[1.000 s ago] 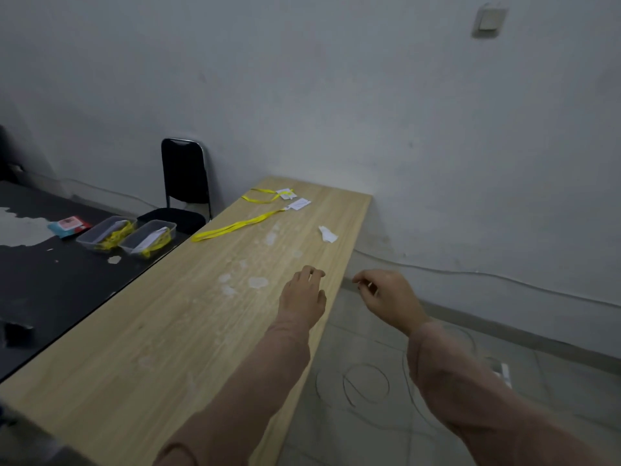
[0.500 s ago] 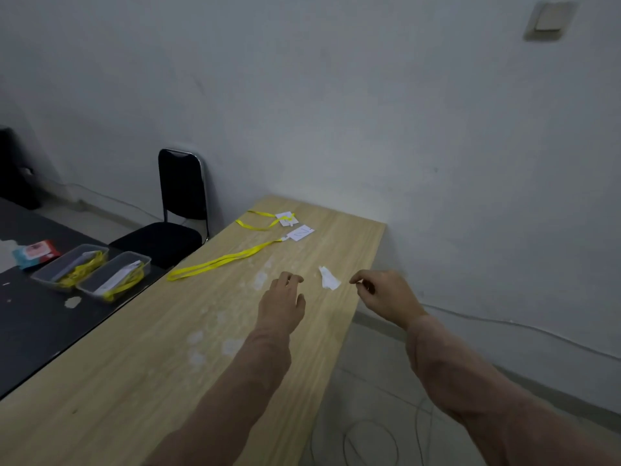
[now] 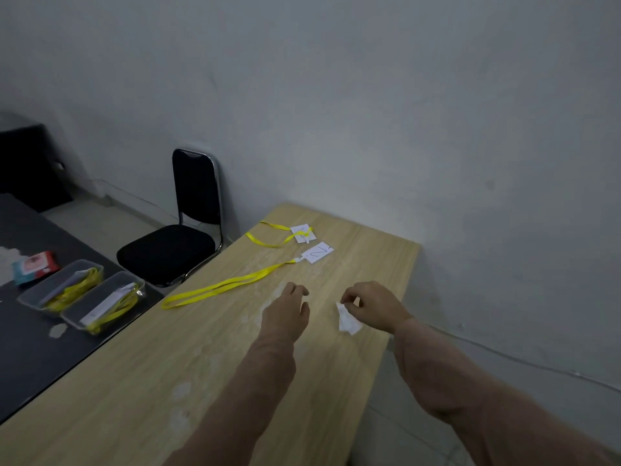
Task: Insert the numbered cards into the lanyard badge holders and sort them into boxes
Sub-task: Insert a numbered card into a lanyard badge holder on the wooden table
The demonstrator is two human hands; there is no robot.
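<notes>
Both hands have travelled forward along the wooden table (image 3: 134, 381) in the past half second, and the right hand, which had hung just short of the white slip, now reaches it.

At far left, a red packet (image 3: 32, 270) lies on the black table (image 3: 27, 348) behind two clear boxes set side by side. The left box (image 3: 32, 297) and the right box (image 3: 69, 319) each hold yellow lanyards and white cards. A black chair (image 3: 188, 230) stands between the two tables, against the wall.

On the wooden table a long yellow lanyard (image 3: 228, 287) lies stretched out, its badge holder (image 3: 317, 253) at the far end showing a handwritten number that looks like a 2. Beyond it a second lanyard (image 3: 268, 237) lies looped, with its badge holder (image 3: 304, 233) just beside the first.

The left hand (image 3: 289, 307) is held palm down over the tabletop near the long lanyard, its fingers loosely extended and holding nothing. The white slip (image 3: 347, 319) lies on the table near the right edge, between the two hands. The right hand (image 3: 373, 307) is curled above it, thumb and forefinger brought together at the slip's upper end in a pinch.
</notes>
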